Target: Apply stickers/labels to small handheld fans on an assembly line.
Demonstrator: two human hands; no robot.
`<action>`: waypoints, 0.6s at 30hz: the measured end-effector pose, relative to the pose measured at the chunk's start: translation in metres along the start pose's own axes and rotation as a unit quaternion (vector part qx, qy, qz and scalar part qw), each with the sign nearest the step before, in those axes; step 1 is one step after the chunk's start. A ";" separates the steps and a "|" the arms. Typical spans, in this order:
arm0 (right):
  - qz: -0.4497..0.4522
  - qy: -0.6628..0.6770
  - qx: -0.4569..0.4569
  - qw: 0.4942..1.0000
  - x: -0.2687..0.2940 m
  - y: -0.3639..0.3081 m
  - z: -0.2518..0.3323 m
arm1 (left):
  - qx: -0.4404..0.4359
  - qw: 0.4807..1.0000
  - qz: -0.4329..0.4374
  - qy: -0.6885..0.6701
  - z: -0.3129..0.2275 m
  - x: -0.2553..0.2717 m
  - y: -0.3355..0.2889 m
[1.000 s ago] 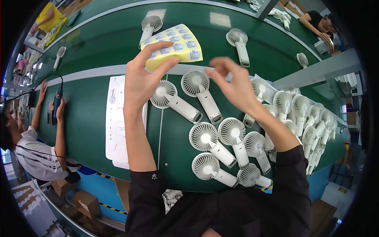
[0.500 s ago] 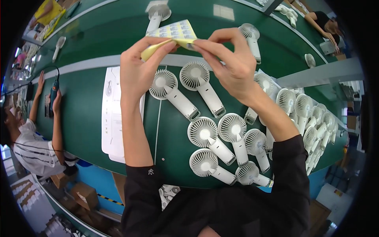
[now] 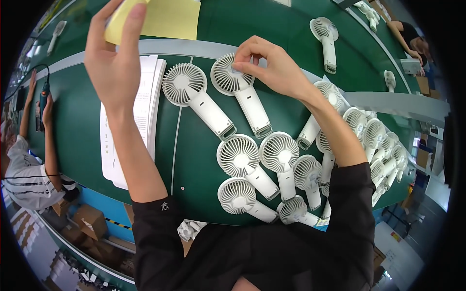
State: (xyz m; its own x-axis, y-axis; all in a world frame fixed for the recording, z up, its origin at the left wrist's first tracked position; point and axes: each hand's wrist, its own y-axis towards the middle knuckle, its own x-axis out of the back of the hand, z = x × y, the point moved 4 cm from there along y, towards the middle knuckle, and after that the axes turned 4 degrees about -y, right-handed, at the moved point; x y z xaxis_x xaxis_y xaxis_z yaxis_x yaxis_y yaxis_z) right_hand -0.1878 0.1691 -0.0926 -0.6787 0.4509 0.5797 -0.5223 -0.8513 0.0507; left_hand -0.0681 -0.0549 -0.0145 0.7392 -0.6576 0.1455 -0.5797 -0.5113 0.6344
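Note:
My left hand (image 3: pixel 114 68) is closed on a yellow sticker sheet (image 3: pixel 172 20), holding it up at the upper left with its plain yellow side showing. My right hand (image 3: pixel 274 70) pinches a small pale sticker (image 3: pixel 234 71) at the hub of a white handheld fan (image 3: pixel 251 106). Those fingertips touch the front of the fan's round grille and partly cover the sticker. Left of that fan lies a second white handheld fan (image 3: pixel 206 109). Closer to me, several more fans (image 3: pixel 240 154) lie face up with their handles pointing to the lower right.
A stack of white printed sheets (image 3: pixel 148 104) lies beneath my left forearm. Many fans (image 3: pixel 376 133) are piled at the right, beside a grey rail (image 3: pixel 393 103). One fan (image 3: pixel 328 48) lies beyond the rail. At far left a co-worker's hand (image 3: pixel 47 111) holds a teal power screwdriver (image 3: pixel 44 94).
My hands have moved apart. The left has carried the sheet up and leftward; the right has come down to the fan's hub with a small sticker. The view has shifted slightly.

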 end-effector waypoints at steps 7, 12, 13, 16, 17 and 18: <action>-0.003 -0.001 0.022 1.000 0.000 0.001 -0.004 | 0.015 0.998 -0.024 0.062 0.003 0.004 0.000; -0.002 -0.010 0.017 1.000 0.000 0.002 -0.003 | 0.011 0.997 -0.020 0.076 0.002 0.003 0.001; -0.002 -0.013 0.014 1.000 0.000 0.001 -0.003 | 0.011 0.997 -0.020 0.076 0.003 0.003 0.001; -0.009 -0.013 0.023 1.000 -0.001 0.001 -0.005 | 0.011 0.998 -0.021 0.066 0.004 0.004 0.000; -0.008 -0.013 0.024 1.000 -0.002 0.001 -0.005 | 0.009 0.997 -0.018 0.078 0.004 0.005 0.000; -0.007 -0.017 0.021 1.000 -0.002 0.001 -0.005 | 0.008 0.996 -0.016 0.090 0.004 0.007 -0.001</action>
State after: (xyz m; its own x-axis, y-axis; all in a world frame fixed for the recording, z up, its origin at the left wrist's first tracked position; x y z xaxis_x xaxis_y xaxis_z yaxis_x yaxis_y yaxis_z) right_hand -0.1892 0.1685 -0.0977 -0.6530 0.4534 0.6067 -0.5084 -0.8561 0.0927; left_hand -0.0644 -0.0614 -0.0173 0.8057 -0.5322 0.2600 -0.5595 -0.5399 0.6289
